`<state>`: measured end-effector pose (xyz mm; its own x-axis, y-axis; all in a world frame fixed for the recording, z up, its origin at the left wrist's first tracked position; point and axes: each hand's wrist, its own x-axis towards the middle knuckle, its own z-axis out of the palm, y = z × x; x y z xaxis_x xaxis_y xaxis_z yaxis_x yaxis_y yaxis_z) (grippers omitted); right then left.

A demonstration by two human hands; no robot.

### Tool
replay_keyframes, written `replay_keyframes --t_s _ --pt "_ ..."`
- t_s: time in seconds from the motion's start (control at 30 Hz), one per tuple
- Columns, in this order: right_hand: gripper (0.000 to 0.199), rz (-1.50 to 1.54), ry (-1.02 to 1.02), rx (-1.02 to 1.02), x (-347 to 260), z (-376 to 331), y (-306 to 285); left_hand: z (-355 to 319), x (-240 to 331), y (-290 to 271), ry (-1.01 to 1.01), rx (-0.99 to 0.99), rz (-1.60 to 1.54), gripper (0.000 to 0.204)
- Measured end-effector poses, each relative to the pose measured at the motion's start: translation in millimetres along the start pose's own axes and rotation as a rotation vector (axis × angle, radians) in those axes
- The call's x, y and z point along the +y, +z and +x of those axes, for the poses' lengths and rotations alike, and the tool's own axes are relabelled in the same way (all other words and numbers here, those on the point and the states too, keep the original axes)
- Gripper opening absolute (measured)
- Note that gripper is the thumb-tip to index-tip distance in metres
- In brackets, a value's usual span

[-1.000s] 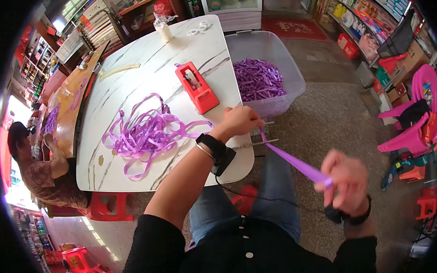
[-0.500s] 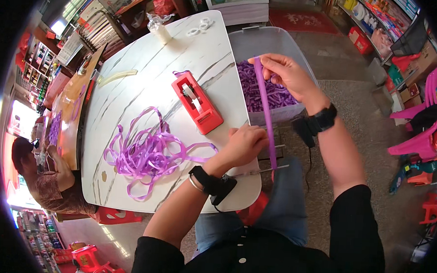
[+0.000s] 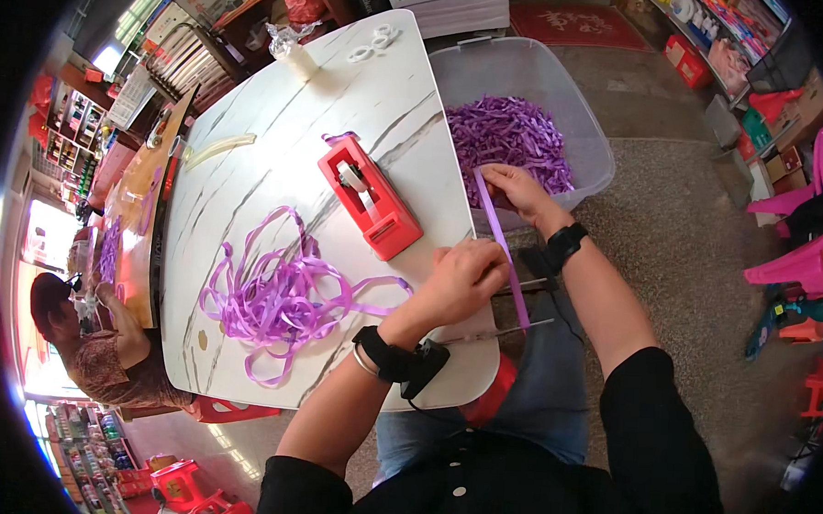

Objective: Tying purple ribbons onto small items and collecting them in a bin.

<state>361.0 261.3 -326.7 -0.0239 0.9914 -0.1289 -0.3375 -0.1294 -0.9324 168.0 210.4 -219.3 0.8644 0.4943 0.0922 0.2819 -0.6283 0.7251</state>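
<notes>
Underneath the left hand [image 3: 461, 282] and right hand [image 3: 515, 188], both pinched on a purple ribbon strip [image 3: 502, 247], lies a white marbled table [image 3: 249, 186] over speckled floor [image 3: 697, 242].

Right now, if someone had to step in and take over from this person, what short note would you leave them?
Left hand: at the table edge, pinching a purple ribbon strip beside the scissors.
Right hand: holds the strip's upper end by the clear bin.
Done: cut strips fill the bin.
Left: a loose ribbon tangle lies on the table next to the red tape dispenser.
</notes>
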Motion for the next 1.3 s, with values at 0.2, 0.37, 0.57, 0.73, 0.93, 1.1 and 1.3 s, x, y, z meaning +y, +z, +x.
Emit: replay_keyframes --t_s 0.2,0.37,0.57,0.73,0.93,1.1,1.3 --pt "0.020 -0.089 0.166 0.221 55 -43 8 -3 -1 -1 -0.035 0.041 -0.087 0.015" --pt "0.022 -0.156 0.375 0.155 105 -134 3 0 -2 1 0.010 0.003 0.015 0.013" --pt "0.029 -0.372 0.425 0.130 65 -248 51 1 5 -3 -0.069 -0.088 0.068 0.017" --pt "0.028 -0.310 0.359 0.157 28 -309 94 0 0 1 -0.038 -0.072 0.121 0.019" --pt "0.025 -0.286 0.208 0.251 8 -328 114 3 3 0 -0.136 -0.130 0.116 0.018" --pt "0.024 -0.274 0.165 0.290 -12 -333 123 4 4 -1 -0.138 -0.138 0.115 0.017" --pt "0.020 -0.249 0.019 0.308 -38 -330 133 4 6 0 -0.143 -0.126 0.156 0.019"
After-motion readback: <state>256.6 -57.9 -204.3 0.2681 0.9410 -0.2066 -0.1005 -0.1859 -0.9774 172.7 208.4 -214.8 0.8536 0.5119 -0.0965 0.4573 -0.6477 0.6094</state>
